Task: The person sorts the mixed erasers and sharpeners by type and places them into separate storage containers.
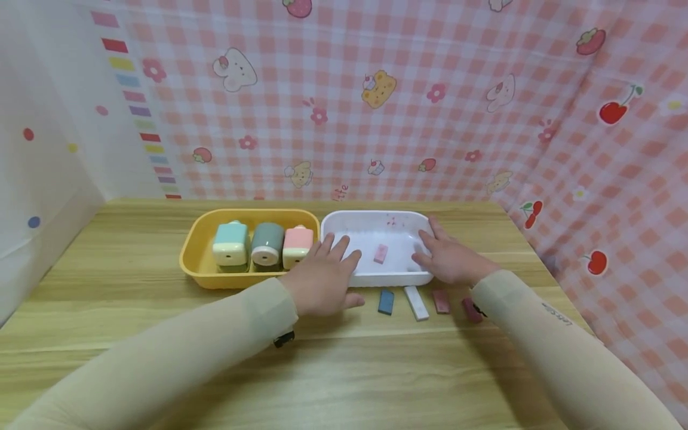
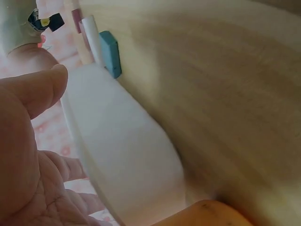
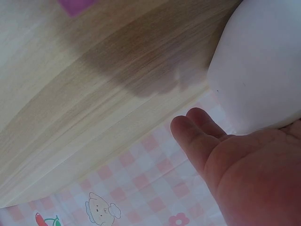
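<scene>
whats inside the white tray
One small pink block lies on the floor of the white tray. The left grip covers the near left corner, the right grip part of the right end; anything beneath them is hidden.

The table (image 1: 344, 376) has a light, wood-grained top with long streaks running across it, and shadows fall on its surface at the right. Toward its back edge stand a yellow tray (image 1: 215, 279) on the left and a white tray (image 1: 395, 279) just beside it, both with rounded corners. In front of the white tray, spread in a loose row from left to right, lie a blue block (image 1: 386, 302), a longer white block (image 1: 416, 303) set aslant, a dull red block (image 1: 441, 301) and a darker red block (image 1: 472, 310).
</scene>
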`<state>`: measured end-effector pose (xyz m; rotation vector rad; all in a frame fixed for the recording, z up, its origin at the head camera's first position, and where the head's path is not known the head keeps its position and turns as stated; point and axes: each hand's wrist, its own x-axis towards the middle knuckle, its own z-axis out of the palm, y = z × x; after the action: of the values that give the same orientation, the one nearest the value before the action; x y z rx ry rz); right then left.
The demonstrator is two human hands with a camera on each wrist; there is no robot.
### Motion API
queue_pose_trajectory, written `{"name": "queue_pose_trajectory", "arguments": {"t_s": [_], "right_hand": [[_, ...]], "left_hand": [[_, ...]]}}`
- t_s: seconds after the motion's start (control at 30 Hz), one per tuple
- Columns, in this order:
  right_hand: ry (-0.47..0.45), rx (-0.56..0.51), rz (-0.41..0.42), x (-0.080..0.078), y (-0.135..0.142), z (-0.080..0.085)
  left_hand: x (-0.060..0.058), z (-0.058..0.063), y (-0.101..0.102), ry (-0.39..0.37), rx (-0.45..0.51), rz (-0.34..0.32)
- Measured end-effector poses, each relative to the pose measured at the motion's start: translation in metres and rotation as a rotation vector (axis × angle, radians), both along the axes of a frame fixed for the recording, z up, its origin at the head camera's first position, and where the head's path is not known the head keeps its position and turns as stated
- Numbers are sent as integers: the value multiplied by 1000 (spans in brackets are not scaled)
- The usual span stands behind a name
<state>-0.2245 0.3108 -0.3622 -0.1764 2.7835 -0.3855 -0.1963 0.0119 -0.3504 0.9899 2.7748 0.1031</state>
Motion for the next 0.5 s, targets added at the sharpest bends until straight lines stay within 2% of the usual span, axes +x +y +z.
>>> {"name": "queue_pose_trajectory", "arguments": {"t_s": [0.2, 0.5], "right_hand": [[1, -7, 5, 1, -2, 0], [-7, 0, -4, -1, 0, -2]], "left_hand": [[6, -6, -3, -21, 0, -15], [8, -14, -6, -21, 22, -23]]}}
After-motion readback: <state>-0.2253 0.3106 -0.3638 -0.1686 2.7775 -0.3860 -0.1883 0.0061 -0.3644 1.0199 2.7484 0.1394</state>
